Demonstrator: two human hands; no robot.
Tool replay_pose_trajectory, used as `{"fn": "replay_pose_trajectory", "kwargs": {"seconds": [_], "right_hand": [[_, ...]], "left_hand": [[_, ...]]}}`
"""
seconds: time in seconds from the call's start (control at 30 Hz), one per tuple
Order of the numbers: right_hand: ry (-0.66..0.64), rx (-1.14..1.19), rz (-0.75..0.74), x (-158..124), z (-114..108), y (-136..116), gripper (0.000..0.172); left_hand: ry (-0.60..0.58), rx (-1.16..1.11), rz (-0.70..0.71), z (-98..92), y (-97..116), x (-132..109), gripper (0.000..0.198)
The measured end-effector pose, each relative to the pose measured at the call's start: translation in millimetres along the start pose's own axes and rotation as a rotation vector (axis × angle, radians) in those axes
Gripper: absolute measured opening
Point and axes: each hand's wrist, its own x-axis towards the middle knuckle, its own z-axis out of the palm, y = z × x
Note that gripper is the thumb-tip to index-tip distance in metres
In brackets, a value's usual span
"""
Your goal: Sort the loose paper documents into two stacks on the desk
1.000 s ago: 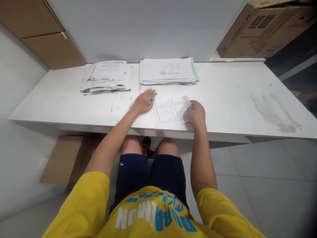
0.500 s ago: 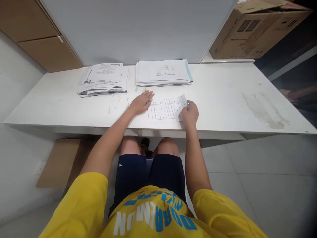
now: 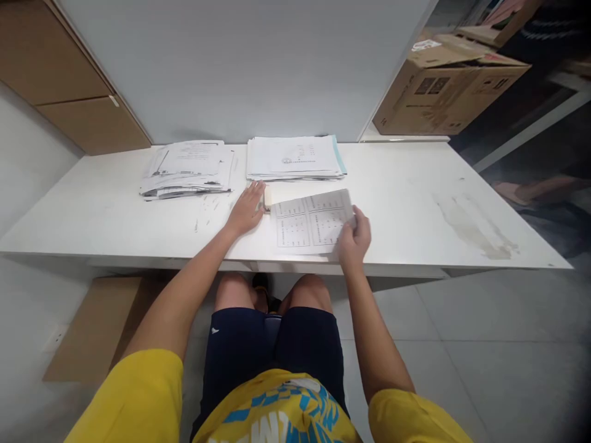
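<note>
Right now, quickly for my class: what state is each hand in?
Left hand: open, palm down beside a small pale object.
Right hand: closed on the printed sheet.

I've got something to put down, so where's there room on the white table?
On the table, between the right hand and the grey smudge, and left of the left paper stack. The middle is crowded: the left hand, a beige block, the held sheet, and the right paper stack behind.
</note>
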Motion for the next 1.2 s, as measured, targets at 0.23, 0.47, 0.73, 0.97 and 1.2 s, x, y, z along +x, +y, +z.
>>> {"fn": "replay_pose_trajectory", "kwargs": {"seconds": [0.23, 0.47, 0.73, 0.97, 1.2], "right_hand": [[0.075, -0.056, -0.011, 120.6, 57.6, -6.3, 0.063], [-0.071, -0.187, 0.086, 198.1, 163.4, 6.2, 0.061], [-0.105, -0.294, -0.077, 180.5, 153.5, 35.4, 0.049], [0.044, -0.258, 0.066, 125.7, 76.1, 71.3, 0.042], [-0.258, -0.362, 0.127, 106.8, 66.5, 55.8, 0.049]], "left_hand": [[-0.100, -0.048, -0.067, 3.7, 0.6, 2.9, 0.070], [-0.134, -0.102, -0.074, 8.1, -2.4, -1.5, 0.064], [-0.126, -0.178, -0.154, 20.6, -11.8, -0.9, 0.069], [-0.070, -0.146, -0.170, 31.0, -18.6, 5.1, 0.072], [0.159, -0.111, -0.338, 20.0, -15.5, 0.8, 0.067]]}}
